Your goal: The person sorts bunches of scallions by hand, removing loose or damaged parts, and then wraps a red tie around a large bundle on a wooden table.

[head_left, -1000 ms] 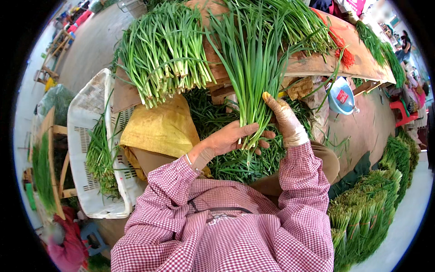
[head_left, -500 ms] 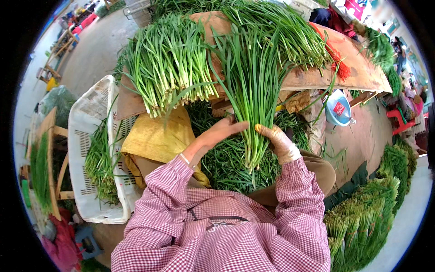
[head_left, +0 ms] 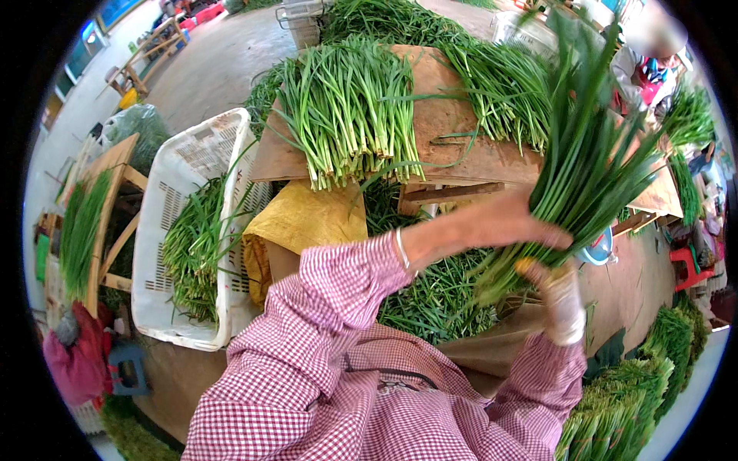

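Observation:
A thick bunch of garlic chives [head_left: 588, 165] is raised to the right, leafy tops up and tilted, pale stem ends toward my lap; it is smeared by motion. My left hand [head_left: 511, 227] reaches across my front and wraps over the stalks from the left, a white band on its wrist. My right hand [head_left: 552, 296], with a whitish covering and a yellow-orange thumb tip, grips the stems lower down. A laid-out pile of chives [head_left: 350, 115] rests on the wooden board [head_left: 492, 165], stems toward me.
More chives [head_left: 500, 84] cover the board's far right. A white plastic crate [head_left: 184, 165] with greens stands left, beside a yellow sack [head_left: 307, 223]. Loose leaves [head_left: 430, 303] lie below me. Bundled chives [head_left: 623, 399] sit lower right, near a red stool [head_left: 689, 265]. Another person [head_left: 649, 73] is at upper right.
The bunch has moved from the middle up to the right, with both hands. My left hand has gone from beside the stems to across them, and the view has shifted.

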The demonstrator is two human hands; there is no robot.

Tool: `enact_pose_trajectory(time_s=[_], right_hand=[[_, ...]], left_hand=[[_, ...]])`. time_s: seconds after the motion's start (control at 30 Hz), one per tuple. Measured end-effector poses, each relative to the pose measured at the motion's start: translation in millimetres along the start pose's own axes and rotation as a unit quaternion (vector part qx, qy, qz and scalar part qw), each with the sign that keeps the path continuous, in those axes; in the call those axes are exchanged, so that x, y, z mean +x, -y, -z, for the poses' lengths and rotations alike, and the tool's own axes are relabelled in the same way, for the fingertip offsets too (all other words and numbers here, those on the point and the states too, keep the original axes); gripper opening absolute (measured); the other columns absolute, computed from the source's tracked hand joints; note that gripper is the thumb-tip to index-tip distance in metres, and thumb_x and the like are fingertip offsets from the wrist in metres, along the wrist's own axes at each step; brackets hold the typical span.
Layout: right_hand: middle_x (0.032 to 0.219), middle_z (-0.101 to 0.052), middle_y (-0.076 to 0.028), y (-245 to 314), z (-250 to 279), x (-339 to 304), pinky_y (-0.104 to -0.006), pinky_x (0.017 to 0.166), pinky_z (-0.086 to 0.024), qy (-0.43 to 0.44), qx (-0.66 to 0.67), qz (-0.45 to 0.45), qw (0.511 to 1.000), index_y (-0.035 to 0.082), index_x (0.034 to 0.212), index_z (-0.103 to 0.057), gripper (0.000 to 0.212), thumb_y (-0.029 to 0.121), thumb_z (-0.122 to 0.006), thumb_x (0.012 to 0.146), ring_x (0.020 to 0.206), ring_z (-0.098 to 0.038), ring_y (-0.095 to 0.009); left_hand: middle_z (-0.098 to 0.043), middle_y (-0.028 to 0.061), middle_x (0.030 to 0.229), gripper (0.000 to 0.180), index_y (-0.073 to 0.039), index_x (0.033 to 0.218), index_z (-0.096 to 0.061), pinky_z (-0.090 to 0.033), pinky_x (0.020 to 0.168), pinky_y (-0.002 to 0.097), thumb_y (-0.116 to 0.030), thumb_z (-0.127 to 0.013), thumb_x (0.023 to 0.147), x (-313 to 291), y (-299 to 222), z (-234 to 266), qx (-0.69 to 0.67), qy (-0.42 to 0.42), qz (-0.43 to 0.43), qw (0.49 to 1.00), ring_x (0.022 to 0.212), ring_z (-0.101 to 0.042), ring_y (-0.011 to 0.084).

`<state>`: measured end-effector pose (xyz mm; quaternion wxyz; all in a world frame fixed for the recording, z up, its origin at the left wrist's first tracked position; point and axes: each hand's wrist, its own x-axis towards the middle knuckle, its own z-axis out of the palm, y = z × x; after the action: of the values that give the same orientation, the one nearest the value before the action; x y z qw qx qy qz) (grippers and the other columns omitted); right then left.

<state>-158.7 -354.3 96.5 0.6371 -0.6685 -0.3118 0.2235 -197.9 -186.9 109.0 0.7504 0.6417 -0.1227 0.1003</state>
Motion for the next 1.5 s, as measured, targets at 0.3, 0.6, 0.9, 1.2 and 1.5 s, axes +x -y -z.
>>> enact_pose_trajectory(time_s=[0.3, 0.6, 0.9, 1.2, 1.5], right_hand=[[0.101, -0.066, -0.008, 10.9, -5.5, 165.9, -0.0273, 0.083, -0.049, 0.094, -0.096, 0.125, 0.983, 0.0, 0.119, -0.05, 0.055, 0.024, -0.076, 0.076, 0.091, -0.061, -0.013], [0.091, -0.069, -0.006, -42.3, -1.2, 201.1, -0.0254, 0.072, -0.051, 0.059, -0.382, 0.355, 0.851, 0.0, 0.107, -0.064, 0.037, 0.028, -0.07, 0.083, 0.079, -0.062, -0.01], [0.098, -0.065, -0.003, 30.2, -25.1, 144.2, -0.0281, 0.079, -0.049, 0.28, 0.032, 0.074, 0.957, 0.006, 0.114, -0.06, 0.049, 0.044, -0.065, 0.084, 0.089, -0.06, -0.01], [0.068, -0.06, 0.0, -36.3, -42.2, 61.3, -0.023, 0.049, -0.037, 0.192, 0.001, -0.077, 0.978, 0.008, 0.103, -0.066, 0.034, 0.037, -0.054, 0.092, 0.054, -0.046, -0.007], [0.087, -0.067, -0.008, -124.0, -19.9, -17.9, -0.0297, 0.065, -0.05, 0.36, -0.385, -0.216, 0.822, 0.009, 0.1, -0.067, 0.033, 0.04, -0.06, 0.088, 0.07, -0.064, -0.02]], left_hand=[[-0.064, 0.0093, 0.111, 0.053, 0.0, 0.119, -0.058, -0.044, 0.094, 0.0307, -0.023, -0.076, 0.076, 68.7, -39.1, 96.2, 0.147, -0.063, -0.058, 0.985, 0.102, -0.059, 0.0162], [-0.06, 0.0128, 0.117, 0.073, 0.003, 0.122, -0.053, -0.04, 0.099, 0.0318, -0.041, -0.079, 0.07, 67.7, -20.3, 110.0, 0.232, -0.074, 0.026, 0.969, 0.11, -0.056, 0.0215], [-0.06, 0.0043, 0.103, 0.041, -0.004, 0.12, -0.048, -0.044, 0.1, 0.039, -0.029, -0.059, 0.089, 58.3, -49.2, 102.9, -0.066, -0.015, -0.025, 0.997, 0.102, -0.057, 0.0184], [-0.045, -0.0035, 0.071, 0.019, -0.012, 0.08, -0.045, -0.035, 0.106, 0.0486, -0.02, -0.057, 0.092, 15.6, -90.8, 184.6, -0.274, -0.068, -0.048, 0.958, 0.069, -0.051, 0.0115], [-0.042, -0.0003, 0.068, 0.011, -0.007, 0.086, -0.044, -0.029, 0.109, 0.051, -0.009, -0.054, 0.091, -49.4, -132.5, 269.4, -0.34, -0.187, -0.179, 0.904, 0.068, -0.05, 0.0126]])
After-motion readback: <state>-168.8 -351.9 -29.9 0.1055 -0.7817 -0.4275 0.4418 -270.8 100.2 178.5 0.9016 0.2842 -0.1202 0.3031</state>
